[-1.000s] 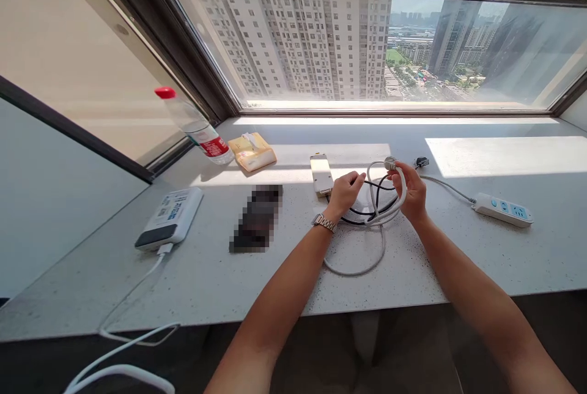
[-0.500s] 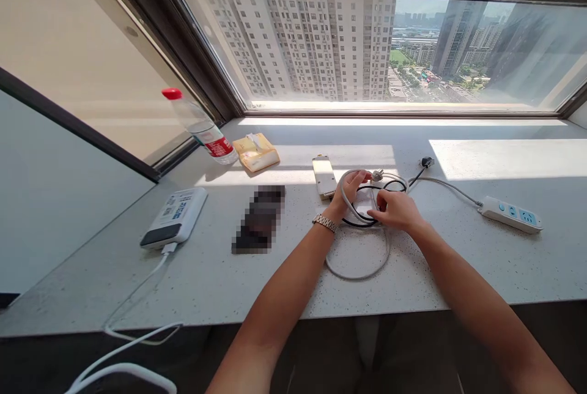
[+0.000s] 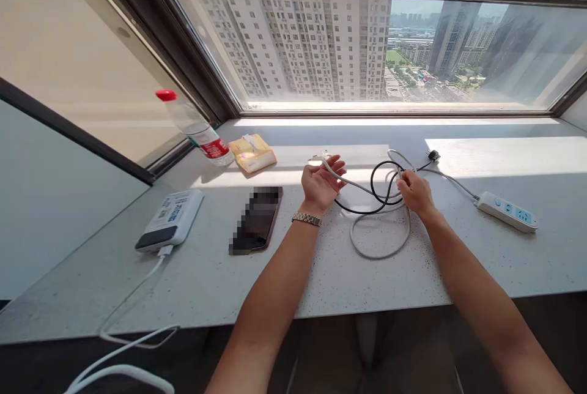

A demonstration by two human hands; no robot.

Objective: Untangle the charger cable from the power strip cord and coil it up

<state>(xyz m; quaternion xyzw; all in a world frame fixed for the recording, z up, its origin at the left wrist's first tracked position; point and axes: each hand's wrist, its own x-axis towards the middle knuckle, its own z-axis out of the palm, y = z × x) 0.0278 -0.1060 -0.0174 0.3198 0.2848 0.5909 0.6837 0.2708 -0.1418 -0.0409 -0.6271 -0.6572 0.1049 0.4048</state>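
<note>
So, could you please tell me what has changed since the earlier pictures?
The left hand moved left and is palm up, the grey cord across it. The right hand let go of the cord's plug, moved right and pinches the cord, whose loops spread wider. The bottle, tissue pack, power bank and power strip stayed in place.

Relative to half a second earlier, the left hand (image 3: 322, 186) lies farther left, its palm turned up and its fingers spread, with the gray cable (image 3: 353, 183) drawn out leftward to it. The right hand (image 3: 415, 191) sits farther right and pinches the gray cable; the gray loop on the counter is shifted right and far, and the black plug (image 3: 433, 155) rests slightly farther right.
</note>
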